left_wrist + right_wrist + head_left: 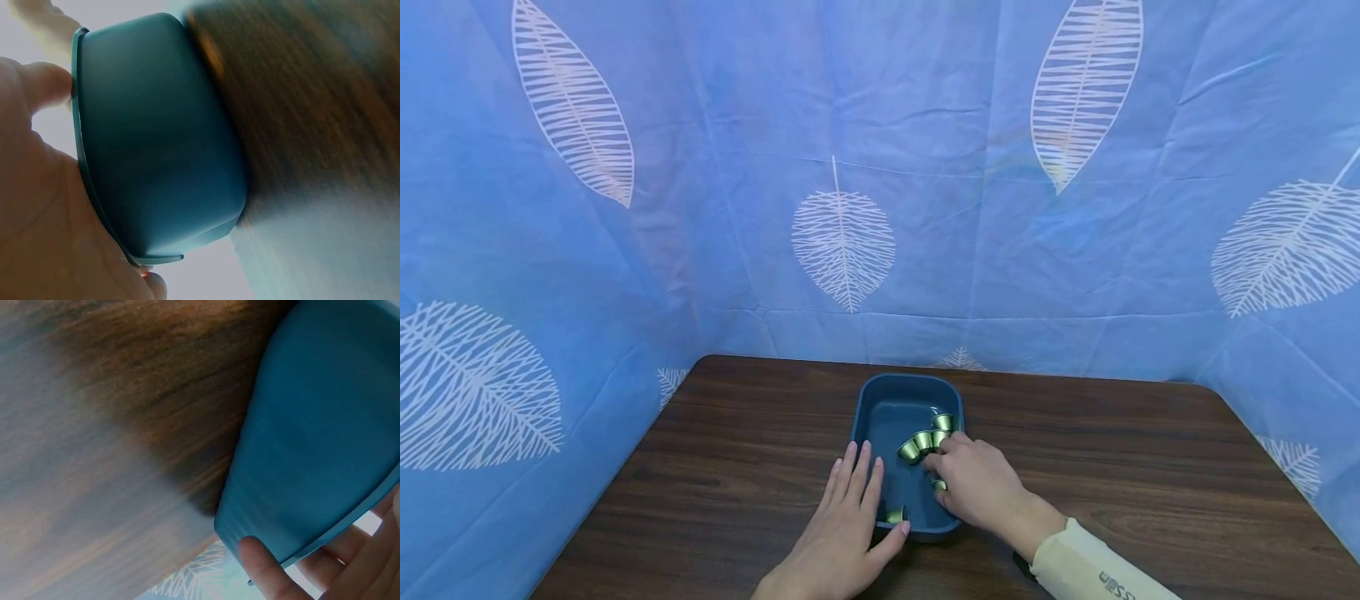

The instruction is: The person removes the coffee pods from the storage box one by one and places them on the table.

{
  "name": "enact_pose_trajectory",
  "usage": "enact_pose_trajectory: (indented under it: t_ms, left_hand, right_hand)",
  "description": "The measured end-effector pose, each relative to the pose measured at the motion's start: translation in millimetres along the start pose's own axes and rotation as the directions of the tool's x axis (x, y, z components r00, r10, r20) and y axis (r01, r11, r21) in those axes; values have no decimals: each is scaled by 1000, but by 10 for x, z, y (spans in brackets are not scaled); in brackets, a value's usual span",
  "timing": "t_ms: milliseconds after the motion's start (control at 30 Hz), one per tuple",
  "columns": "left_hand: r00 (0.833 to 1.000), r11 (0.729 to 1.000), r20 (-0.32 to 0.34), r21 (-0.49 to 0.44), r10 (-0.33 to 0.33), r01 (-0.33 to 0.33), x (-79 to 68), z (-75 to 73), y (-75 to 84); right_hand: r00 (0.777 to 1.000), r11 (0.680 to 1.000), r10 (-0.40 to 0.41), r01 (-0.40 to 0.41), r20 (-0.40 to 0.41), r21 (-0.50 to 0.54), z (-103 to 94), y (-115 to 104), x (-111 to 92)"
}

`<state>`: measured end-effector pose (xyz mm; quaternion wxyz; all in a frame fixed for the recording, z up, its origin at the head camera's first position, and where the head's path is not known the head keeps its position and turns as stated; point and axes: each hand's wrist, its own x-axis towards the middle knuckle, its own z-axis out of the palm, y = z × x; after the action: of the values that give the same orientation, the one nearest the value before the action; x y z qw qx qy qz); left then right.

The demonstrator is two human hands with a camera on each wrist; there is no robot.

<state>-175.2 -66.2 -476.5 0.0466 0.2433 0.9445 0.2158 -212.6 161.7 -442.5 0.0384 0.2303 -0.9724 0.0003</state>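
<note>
Fingers [855, 477] of the left hand [838, 533] lie straight over the left rim of a blue, rounded rectangular tray [883, 417] holding shiny green cup-shaped capsules [922, 442], while the right hand [981, 483] bends over its right rim, any grip unclear.

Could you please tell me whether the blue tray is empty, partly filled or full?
Partly filled: the head view shows several green cups inside the blue tray, much of its floor bare.
</note>
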Motion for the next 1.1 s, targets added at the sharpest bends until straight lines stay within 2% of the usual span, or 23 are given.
enact_pose_trajectory:
  t_ms: [433, 600, 1100]
  left_hand:
    - [1000, 1000, 8, 2, 5, -5, 1, -13, 5]
    - [1000, 1000, 1, 0, 12, -12, -5, -12, 6]
    - [1000, 1000, -3, 14, 15, -15, -20, -13, 24]
  right_hand:
    - [999, 998, -51, 51, -2, -28, -23, -26, 5]
    - [999, 999, -52, 52, -4, 1, -30, -41, 9]
    - [994, 995, -87, 90, -73, 32, 31, -14, -22]
